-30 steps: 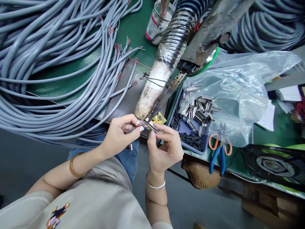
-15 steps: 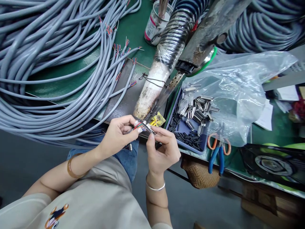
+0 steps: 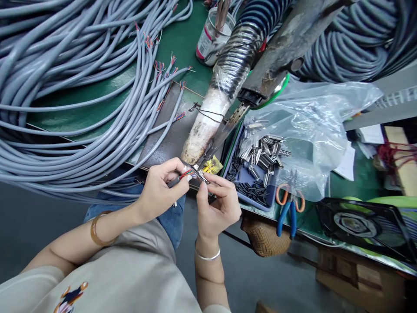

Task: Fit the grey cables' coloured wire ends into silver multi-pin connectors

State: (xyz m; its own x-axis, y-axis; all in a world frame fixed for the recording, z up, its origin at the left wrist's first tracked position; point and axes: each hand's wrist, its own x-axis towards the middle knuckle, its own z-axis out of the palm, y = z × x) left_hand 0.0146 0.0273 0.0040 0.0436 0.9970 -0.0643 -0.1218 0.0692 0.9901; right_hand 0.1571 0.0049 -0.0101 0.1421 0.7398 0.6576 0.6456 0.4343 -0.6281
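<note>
My left hand (image 3: 164,184) is closed round the end of a grey cable (image 3: 173,182), its coloured wires (image 3: 186,173) fanning out past the fingertips. Those wires reach a small metal multi-pin connector (image 3: 199,174), which my right hand (image 3: 219,202) pinches at its near end between thumb and fingers. The tip of a soldering iron (image 3: 213,145), clamped on a stand, comes down just beyond the connector. Beside it lies a crumpled yellow piece (image 3: 213,165). Fingers hide part of the joint between wires and connector.
Grey cables (image 3: 107,143) with stripped ends cover the left. A wrapped duct hose (image 3: 211,108) hangs over the middle. To the right are a blue tray (image 3: 247,176) with connectors and black sleeves, a plastic bag (image 3: 312,130), pliers (image 3: 288,215) and a black fan (image 3: 358,226).
The view has shifted slightly, so the bench things on the right appear further left. More of the dark cable end shows in my left hand. Both hands keep their hold.
</note>
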